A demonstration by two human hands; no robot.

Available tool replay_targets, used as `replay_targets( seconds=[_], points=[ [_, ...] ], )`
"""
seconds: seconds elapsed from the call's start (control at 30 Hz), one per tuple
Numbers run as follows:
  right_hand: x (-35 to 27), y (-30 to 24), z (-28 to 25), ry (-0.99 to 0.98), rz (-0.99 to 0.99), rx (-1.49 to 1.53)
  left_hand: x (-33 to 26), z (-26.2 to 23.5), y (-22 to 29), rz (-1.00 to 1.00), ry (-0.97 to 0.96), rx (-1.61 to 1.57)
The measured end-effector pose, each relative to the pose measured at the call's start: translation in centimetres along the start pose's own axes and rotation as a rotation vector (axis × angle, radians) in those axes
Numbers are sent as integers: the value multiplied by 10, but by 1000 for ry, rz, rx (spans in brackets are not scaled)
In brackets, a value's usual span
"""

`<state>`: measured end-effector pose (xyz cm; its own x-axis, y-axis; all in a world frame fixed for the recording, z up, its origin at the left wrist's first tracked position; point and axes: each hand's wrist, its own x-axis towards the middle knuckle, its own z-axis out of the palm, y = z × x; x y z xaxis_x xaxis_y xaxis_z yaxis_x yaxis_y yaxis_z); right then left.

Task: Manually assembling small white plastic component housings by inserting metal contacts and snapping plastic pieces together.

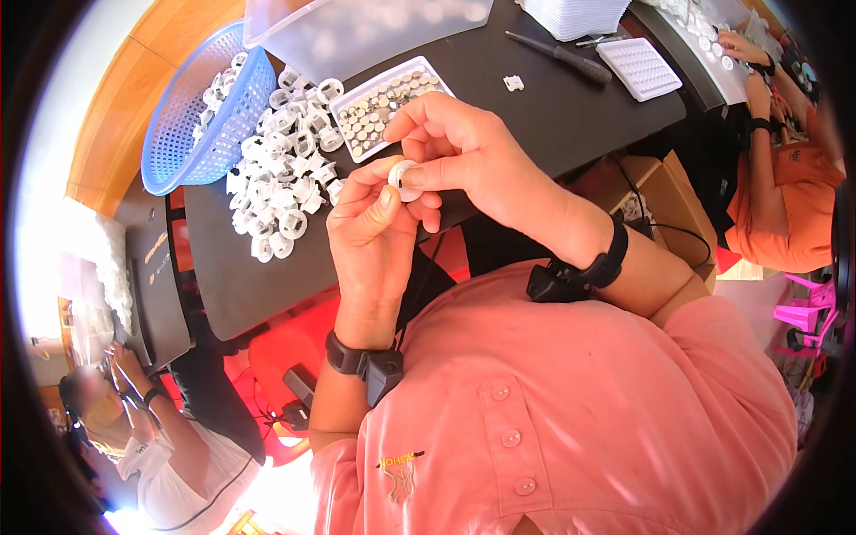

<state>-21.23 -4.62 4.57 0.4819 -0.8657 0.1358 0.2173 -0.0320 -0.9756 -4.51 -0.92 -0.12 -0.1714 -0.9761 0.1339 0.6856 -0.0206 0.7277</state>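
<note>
The dark bench (pixel 553 116) carries a blue basket (pixel 192 134), a heap of white plastic parts (pixel 281 183) and a tray of small metal discs (pixel 388 105). Nearer the body, both hands meet above the bench edge. The right hand (pixel 473 156) and left hand (pixel 374 236) each pinch 1 small white round cap (pixel 406 178), fingers closed on it, its flat face turned toward the right fingertips.

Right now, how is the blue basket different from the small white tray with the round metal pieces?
The blue basket is round, deep and perforated; the white tray is flat, rectangular and solid. The basket lies tipped on its side with white plastic parts spilling out; the tray lies flat, its metal discs in rows. Both rest on the dark table, beside the heap of white parts.
</note>
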Motion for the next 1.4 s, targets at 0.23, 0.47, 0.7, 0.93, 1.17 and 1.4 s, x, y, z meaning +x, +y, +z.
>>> replay_targets(
  seconds=[0.23,0.47,0.7,0.93,1.17,1.4],
  points=[
    [-8,14,19,196,-276,-410,2,5,-2,17,80,-39],
    [1,4,5,12,-68,29,2,-2,0,5,-48,-29],
    [-5,17,18,193,-325,-470,2,5,0,-1,39,-53],
    [1,3,7,27,-32,52,2,3,1,53,-19,-11],
    [-7,23,12,225,-258,-69,2,4,1,-4,19,-132],
    [-8,23,6,299,-470,-402,4,3,-2,39,62,-166]
  ],
)
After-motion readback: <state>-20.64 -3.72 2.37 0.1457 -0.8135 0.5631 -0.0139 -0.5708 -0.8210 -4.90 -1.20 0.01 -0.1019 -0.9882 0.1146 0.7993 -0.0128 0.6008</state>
